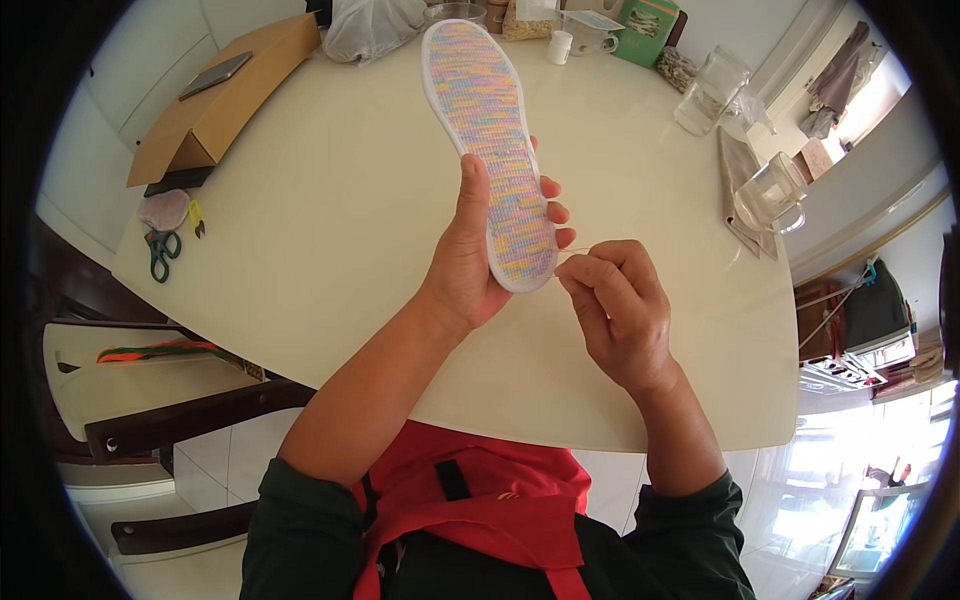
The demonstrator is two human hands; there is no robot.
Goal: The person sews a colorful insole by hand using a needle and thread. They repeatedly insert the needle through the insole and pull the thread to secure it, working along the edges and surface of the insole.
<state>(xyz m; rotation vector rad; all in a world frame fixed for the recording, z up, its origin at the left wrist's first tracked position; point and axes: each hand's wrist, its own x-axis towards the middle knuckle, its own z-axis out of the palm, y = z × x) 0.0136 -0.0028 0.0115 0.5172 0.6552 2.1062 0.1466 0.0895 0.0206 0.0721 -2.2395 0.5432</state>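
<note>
My left hand [472,255] grips a shoe insole [487,142] around its narrow lower part, thumb on the upper face and fingertips showing past the right edge. Pastel pink, yellow and blue stitching covers the insole inside a white border. It is held above the table, its broad end pointing away from me. Beside the insole's lower right edge is my right hand [619,307], thumb and forefinger pinched together on a thin thread [574,250]. The thread runs to the insole's edge. Whether a needle sits between those fingertips is too small to tell.
Green-handled scissors [161,255] and a yellow cutter [196,218] lie on the cream table [315,247] at left, near a cardboard box [225,97] with a phone [216,76] on it. A glass mug [771,193] and glass jar [712,90] stand right. A chair [150,375] is lower left.
</note>
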